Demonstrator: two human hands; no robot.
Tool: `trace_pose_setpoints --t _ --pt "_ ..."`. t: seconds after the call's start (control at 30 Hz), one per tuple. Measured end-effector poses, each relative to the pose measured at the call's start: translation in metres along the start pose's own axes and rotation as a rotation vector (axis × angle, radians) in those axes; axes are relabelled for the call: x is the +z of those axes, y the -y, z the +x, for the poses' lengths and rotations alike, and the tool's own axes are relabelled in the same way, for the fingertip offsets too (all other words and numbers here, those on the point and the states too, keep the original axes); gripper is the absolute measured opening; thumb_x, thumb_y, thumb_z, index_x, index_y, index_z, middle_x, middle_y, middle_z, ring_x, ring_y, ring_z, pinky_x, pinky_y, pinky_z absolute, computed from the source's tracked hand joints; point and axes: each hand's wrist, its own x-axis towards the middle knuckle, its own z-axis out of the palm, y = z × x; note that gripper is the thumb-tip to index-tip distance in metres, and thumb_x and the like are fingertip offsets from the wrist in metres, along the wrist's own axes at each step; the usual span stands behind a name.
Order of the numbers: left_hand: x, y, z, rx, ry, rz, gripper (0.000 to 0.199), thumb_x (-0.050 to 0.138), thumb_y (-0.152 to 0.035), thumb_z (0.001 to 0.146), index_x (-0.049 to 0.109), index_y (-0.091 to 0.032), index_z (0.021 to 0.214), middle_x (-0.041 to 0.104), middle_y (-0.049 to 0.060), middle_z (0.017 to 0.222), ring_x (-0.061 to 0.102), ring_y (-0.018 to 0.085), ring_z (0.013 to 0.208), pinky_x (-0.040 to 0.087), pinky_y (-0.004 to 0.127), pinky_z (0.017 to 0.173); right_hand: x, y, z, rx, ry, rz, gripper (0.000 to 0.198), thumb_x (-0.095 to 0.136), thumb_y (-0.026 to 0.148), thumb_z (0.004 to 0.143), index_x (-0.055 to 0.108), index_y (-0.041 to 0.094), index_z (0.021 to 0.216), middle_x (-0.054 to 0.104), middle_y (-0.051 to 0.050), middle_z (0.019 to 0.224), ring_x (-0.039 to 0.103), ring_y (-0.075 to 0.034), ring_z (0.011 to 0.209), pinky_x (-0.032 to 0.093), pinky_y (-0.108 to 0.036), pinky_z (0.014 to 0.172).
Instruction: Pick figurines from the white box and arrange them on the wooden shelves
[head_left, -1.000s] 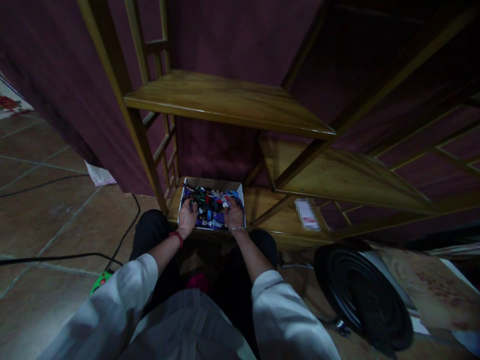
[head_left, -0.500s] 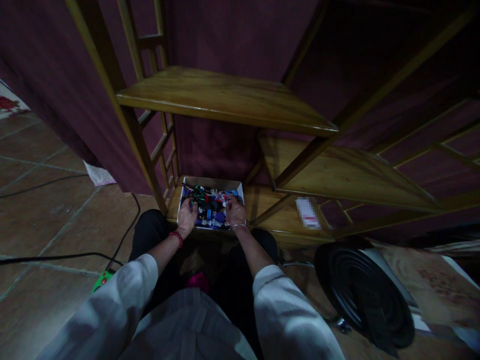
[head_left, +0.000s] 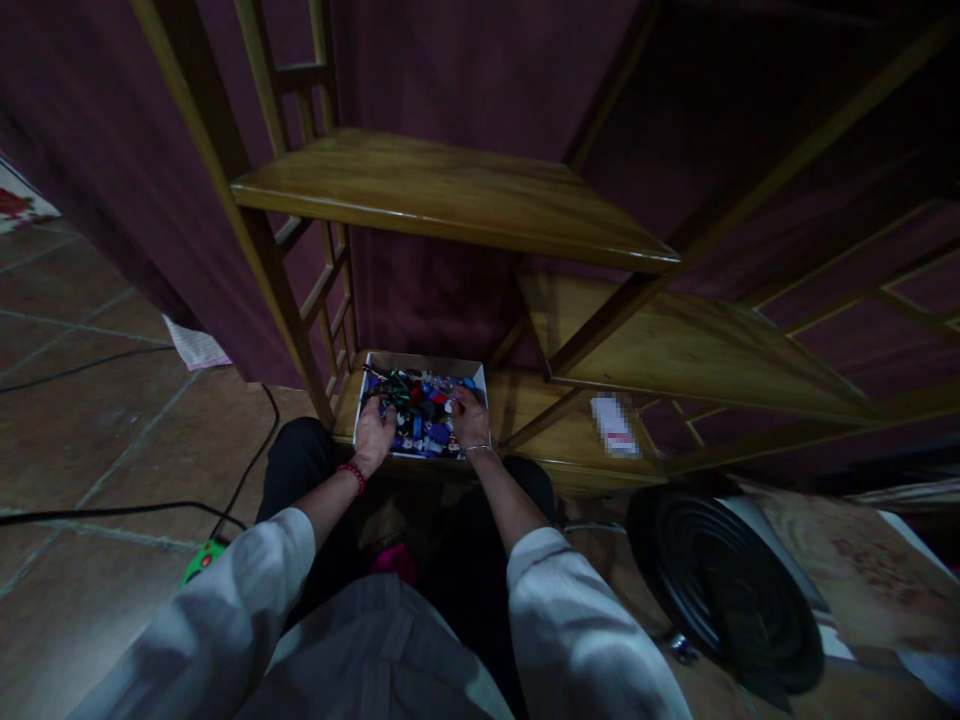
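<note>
A white-walled cardboard box (head_left: 484, 382) on the low wooden shelf holds a jumble of small trinkets (head_left: 427, 432) in blue, purple, black, green and red. My left hand (head_left: 373, 430), with a red bead bracelet on its wrist, reaches into the box's left side. Its fingers curl among dark and green pieces, and what they grip is too small to make out. At the right side, my right hand (head_left: 470, 422), wearing a thin bracelet, has its fingertips closed near a shiny, clear-looking piece I cannot name.
Above the box juts a wooden shelf board (head_left: 435, 190), with a slanting upright to its right. A blurred white packet (head_left: 615, 425) lies on the low shelf. On the floor are a black round ribbed object (head_left: 720, 590), a dark cable (head_left: 255, 470) and a green object (head_left: 202, 562).
My right fingers have shifted slightly left and up over the trinkets, and a shiny piece by them has moved. My left hand stays nearly in place.
</note>
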Motion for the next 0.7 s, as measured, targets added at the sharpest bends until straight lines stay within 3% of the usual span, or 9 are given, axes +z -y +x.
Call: trace_pose_setpoints --t 0.13,0.27,0.4,0.47,0.6,0.7 --pt "-0.001 0.0 -0.007 0.093 -0.082 0.031 0.039 0.045 -0.019 0.077 0.045 -0.014 0.116 0.055 0.011 0.108 0.05 0.022 0.105 0.04 0.037 0.093 -0.002 -0.002 0.006 0.033 0.007 0.025 0.032 0.047 0.008 0.074 0.06 0.019 0.101 0.066 -0.003 0.092 0.061 -0.014 0.085 0.047 -0.029 0.083" --pt "-0.007 -0.006 -0.023 0.292 -0.142 0.172 0.049 0.045 -0.012 0.074 0.041 -0.012 0.123 0.045 0.015 0.118 0.039 0.025 0.116 0.034 0.039 0.099 -0.003 -0.001 0.011 0.042 0.004 0.024 0.031 0.048 0.01 0.073 0.06 0.018 0.101 0.066 -0.004 0.089 0.062 -0.016 0.083 0.048 -0.029 0.081" --pt "-0.003 -0.021 -0.032 0.575 0.089 0.27 0.042 0.042 -0.01 0.075 0.05 -0.019 0.115 0.042 0.01 0.124 0.035 0.024 0.119 0.033 0.04 0.099 -0.003 -0.003 0.011 0.027 0.005 0.04 0.031 0.046 0.012 0.074 0.059 0.018 0.102 0.065 -0.004 0.092 0.061 -0.015 0.083 0.048 -0.03 0.082" --pt "0.006 -0.03 -0.028 0.627 0.188 0.297 0.04 0.04 -0.01 0.077 0.052 -0.017 0.114 0.042 0.01 0.126 0.034 0.023 0.119 0.033 0.039 0.099 -0.003 -0.005 0.01 0.028 -0.003 0.052 0.032 0.045 0.011 0.074 0.059 0.018 0.103 0.065 -0.004 0.093 0.061 -0.015 0.084 0.048 -0.03 0.082" --pt "0.034 -0.041 -0.011 0.558 0.311 0.418 0.041 0.04 -0.009 0.074 0.053 -0.009 0.113 0.041 0.016 0.13 0.031 0.027 0.123 0.031 0.041 0.099 -0.003 -0.009 0.007 0.035 -0.003 0.09 0.031 0.045 0.012 0.075 0.059 0.019 0.102 0.065 -0.004 0.093 0.062 -0.015 0.085 0.048 -0.03 0.084" --pt "0.05 -0.045 0.001 0.508 0.359 0.511 0.044 0.043 -0.013 0.073 0.052 -0.012 0.117 0.039 0.016 0.133 0.035 0.03 0.12 0.03 0.045 0.096 -0.005 -0.009 0.006 0.042 0.0 0.102 0.03 0.044 0.012 0.075 0.059 0.019 0.1 0.066 -0.004 0.093 0.062 -0.014 0.084 0.048 -0.029 0.083"
